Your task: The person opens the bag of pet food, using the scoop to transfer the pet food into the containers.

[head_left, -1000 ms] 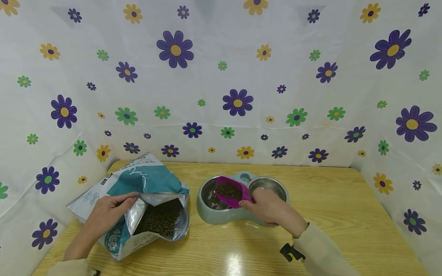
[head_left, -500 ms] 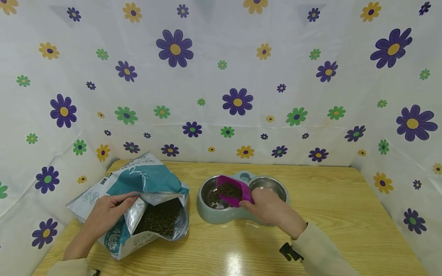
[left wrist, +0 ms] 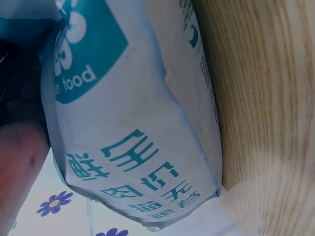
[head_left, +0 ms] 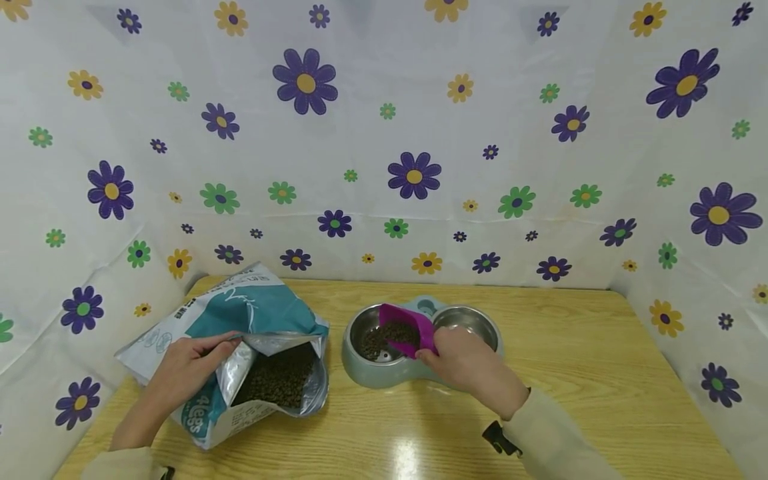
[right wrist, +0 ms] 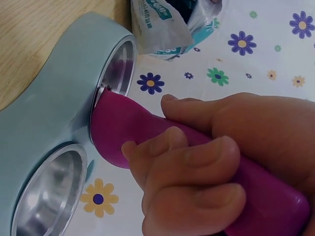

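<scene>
My right hand [head_left: 471, 360] grips the handle of a magenta scoop [right wrist: 120, 125], with fingers and thumb curled round it in the right wrist view. The scoop's mouth tips into the left steel bowl [head_left: 356, 327] of a pale green double pet feeder [head_left: 375, 378]. Brown kibble lies in the scoop, and more lies in that bowl. On the left, my left hand [head_left: 186, 370] pinches the upper edge of an open teal and white pet food bag [head_left: 276, 307] between thumb and fingers. Kibble [head_left: 279, 380] shows inside its mouth. The left wrist view has mostly the bag's printed side.
The right steel bowl [head_left: 471, 320] of the feeder shows bare metal, partly behind my right hand. Everything rests on a wooden table [head_left: 576, 347]. A white flowered cloth [head_left: 360, 140] rises behind the table and at both sides.
The scoop has tipped further and shifted slightly right. Kibble has slid from it, and the heap in the left bowl has grown. My left hand and the bag stay put.
</scene>
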